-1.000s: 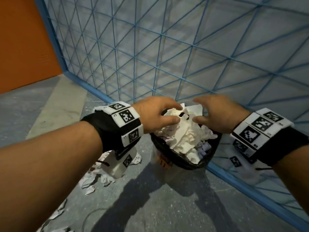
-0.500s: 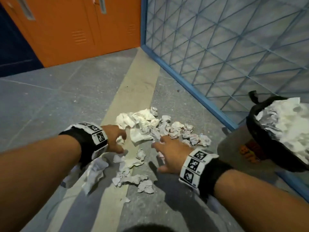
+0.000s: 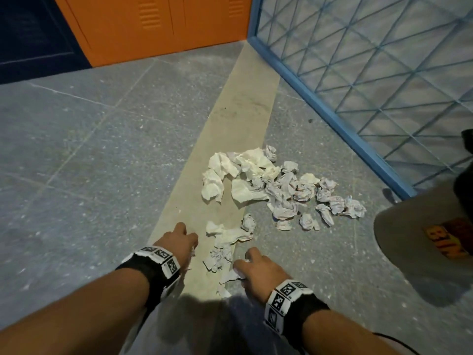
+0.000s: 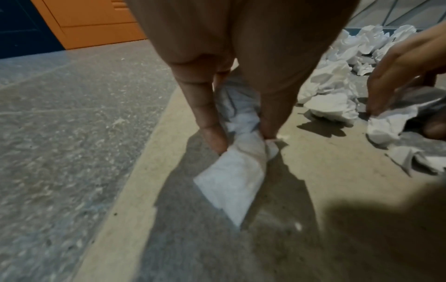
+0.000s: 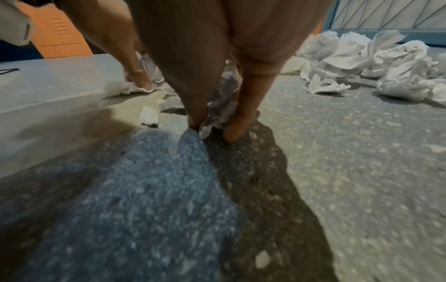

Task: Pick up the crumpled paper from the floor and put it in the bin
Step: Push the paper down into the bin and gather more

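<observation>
Turned away from the bin [image 3: 419, 242], now at 3 o'clock at the frame edge; both hands down at the floor [image 3: 89, 149] again. Left hand [image 3: 179, 242] pinching a flat paper scrap [image 4: 231, 179] between thumb and finger. Right hand [image 3: 258, 270] closed on a crumpled wad [image 5: 217, 116]. Main paper pile [image 3: 276, 185] untouched at 12 o'clock. Judged: a fresh pickup under way, many loads left.

locker room: orange lockers [image 3: 153, 26]
</observation>
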Tool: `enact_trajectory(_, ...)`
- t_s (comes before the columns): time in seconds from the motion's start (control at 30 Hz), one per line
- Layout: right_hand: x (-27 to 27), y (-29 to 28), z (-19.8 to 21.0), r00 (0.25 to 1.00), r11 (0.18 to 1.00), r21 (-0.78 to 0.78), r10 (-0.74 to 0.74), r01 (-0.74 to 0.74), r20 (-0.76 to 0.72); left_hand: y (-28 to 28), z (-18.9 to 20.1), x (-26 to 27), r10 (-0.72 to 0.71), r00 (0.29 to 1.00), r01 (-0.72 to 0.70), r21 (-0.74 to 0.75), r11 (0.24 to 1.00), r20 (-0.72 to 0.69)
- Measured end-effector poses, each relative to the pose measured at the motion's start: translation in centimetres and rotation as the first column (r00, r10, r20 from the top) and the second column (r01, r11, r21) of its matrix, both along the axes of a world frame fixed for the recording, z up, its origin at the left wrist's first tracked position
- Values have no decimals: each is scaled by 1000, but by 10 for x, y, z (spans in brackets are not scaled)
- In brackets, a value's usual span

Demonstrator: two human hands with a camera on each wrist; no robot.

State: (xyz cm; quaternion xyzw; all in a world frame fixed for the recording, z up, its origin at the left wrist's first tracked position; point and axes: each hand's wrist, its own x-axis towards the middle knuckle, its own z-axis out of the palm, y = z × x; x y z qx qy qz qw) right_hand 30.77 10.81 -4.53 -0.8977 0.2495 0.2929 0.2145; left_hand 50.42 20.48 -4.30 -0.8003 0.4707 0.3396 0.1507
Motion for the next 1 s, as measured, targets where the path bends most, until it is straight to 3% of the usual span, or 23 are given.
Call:
enact_trajectory(0.17,2,-13,5,996,997,8,71,-71,-53,-17,11,5,-95,995,94,-30,995,-15)
enact_trajectory(0.3,-1,-39,32,996,996,-29,89,-90,-22,-40,34,7,-147,989,146,-125,981,1)
enact_trajectory(0.4,-9,-63,53,998,999,2,-41,41,47,-50,40,-9,-156,987,150,-150,977,-28)
enact_trajectory(0.5,-22,-87,73,987,995,-29,-88,92,132,-49,31,-30,-85,996,81,-162,983,-17)
enact_trajectory(0.63,-42,-108,88,964,976,-44,-204,215,173,-35,16,-39,124,989,-110,-153,982,84)
enact_trajectory(0.83,-66,-109,98,980,985,-116,-104,125,172,-19,-12,-47,288,955,-282,-82,956,67)
enact_trajectory(1.0,-80,-119,128,957,982,-178,-9,63,290,-37,8,-32,64,988,-66,8,998,144)
